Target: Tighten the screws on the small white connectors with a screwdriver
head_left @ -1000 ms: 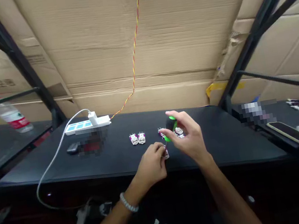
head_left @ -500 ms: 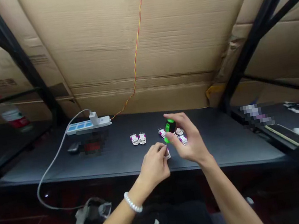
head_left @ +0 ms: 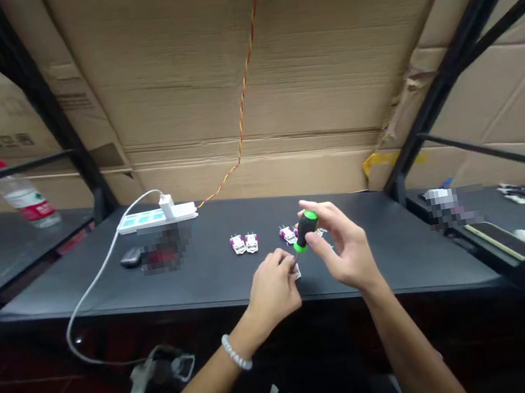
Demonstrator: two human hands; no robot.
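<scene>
Near the bench [head_left: 206,281] front edge, the left hand [head_left: 272,287] pinches one small part [head_left: 297,272], mostly hidden; the right hand's [head_left: 348,250] grip wraps one screwdriver [head_left: 305,230]. Two parts [head_left: 244,244] lie paired behind; others are half-hidden.

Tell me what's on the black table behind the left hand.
Behind the left hand: two small white-and-purple parts side by side. Further back, a power strip. The hand covers most of the part it pinches.

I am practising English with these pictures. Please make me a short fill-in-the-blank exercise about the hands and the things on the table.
1. The right hand holds a black and ____ screwdriver.
2. The left hand pinches a small ____ part.
3. The left wrist wears a ____ bracelet.

Missing words: green; white; white
</scene>
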